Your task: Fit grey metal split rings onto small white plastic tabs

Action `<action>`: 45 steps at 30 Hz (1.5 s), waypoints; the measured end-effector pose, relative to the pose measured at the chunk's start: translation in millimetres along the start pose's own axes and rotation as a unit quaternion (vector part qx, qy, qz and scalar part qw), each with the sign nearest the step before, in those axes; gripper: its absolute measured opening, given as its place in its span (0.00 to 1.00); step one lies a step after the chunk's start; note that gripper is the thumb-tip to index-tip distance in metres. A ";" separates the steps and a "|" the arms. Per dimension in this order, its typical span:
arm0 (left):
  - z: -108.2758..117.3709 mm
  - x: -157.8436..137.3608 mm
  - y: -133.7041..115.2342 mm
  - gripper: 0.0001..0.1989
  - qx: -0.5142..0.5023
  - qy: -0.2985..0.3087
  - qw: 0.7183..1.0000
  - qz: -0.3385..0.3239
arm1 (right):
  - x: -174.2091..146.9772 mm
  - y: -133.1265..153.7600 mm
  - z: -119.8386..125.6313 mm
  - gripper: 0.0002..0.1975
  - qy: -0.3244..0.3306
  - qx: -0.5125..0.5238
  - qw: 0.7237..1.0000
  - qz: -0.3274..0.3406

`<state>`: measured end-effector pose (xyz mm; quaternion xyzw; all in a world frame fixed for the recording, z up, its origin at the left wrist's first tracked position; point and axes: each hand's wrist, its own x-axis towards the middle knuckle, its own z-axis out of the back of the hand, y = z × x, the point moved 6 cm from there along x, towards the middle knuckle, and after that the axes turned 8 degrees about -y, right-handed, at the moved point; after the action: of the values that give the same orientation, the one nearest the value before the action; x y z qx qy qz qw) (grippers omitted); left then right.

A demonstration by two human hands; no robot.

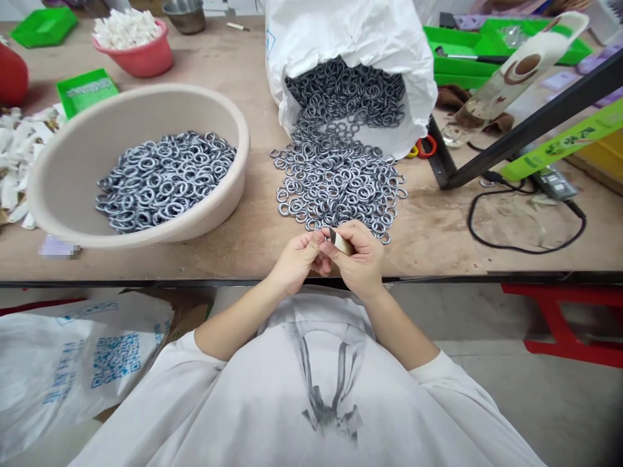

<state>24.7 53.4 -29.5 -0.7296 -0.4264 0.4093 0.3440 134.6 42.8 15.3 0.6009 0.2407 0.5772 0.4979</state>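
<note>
Cream-handled tool [343,242] sits in the right hand [363,259], at its 10 o'clock, pinched between thumb and fingers. Dark tip points to roughly 10, toward the left hand [296,263], which has it at its 2 o'clock. Left thumb pressed to its fingers; can't tell if a ring is between them. Hands meet at the fingertips over the table's [428,233] near edge; left forearm comes up from 8 o'clock, right from 4, both elbows bent and out. Tool looks short and stubby, pale body, dark slanted end; most of the grip is hidden by fingers. Loose ring pile [341,185], shiny grey, right at the hands' 12. White sack [350,32] beyond it at 12, mouth facing the hands, more rings inside. Beige basin [238,123] of rings at 10.
</note>
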 end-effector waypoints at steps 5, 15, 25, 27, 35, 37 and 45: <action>-1.3 -3.1 -3.0 0.28 0.019 0.001 1.000 -0.021 | 6.8 -10.6 5.4 0.18 0.008 0.014 0.996 -0.085; -4.7 -11.4 -10.4 0.29 -0.057 -0.016 0.998 0.035 | -8.5 21.2 1.5 0.17 0.132 -0.178 0.970 0.097; -2.6 -12.6 -8.7 0.27 -0.032 0.016 0.999 0.023 | -5.4 8.2 4.0 0.19 0.106 -0.163 0.980 0.037; 1.9 -15.7 -5.2 0.26 -0.003 0.031 0.999 0.015 | 4.4 0.1 17.6 0.21 0.034 -0.176 0.984 0.000; 62.5 -17.7 -26.4 0.20 0.109 -0.087 0.987 -0.086 | 41.1 -17.3 -16.0 0.14 0.126 -0.362 0.923 0.021; 74.0 -18.0 -37.0 0.19 0.107 -0.115 0.982 -0.109 | 41.2 -24.7 -33.1 0.13 0.185 -0.421 0.887 0.025; 68.0 -11.5 -34.0 0.15 -0.098 -0.059 0.993 0.023 | 44.6 -29.0 -30.8 0.09 0.152 -0.372 0.916 -0.012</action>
<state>-50.9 67.0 -26.2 -0.7441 -0.4670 0.4159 0.2350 123.9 102.4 5.2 0.2743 0.0889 0.7036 0.6495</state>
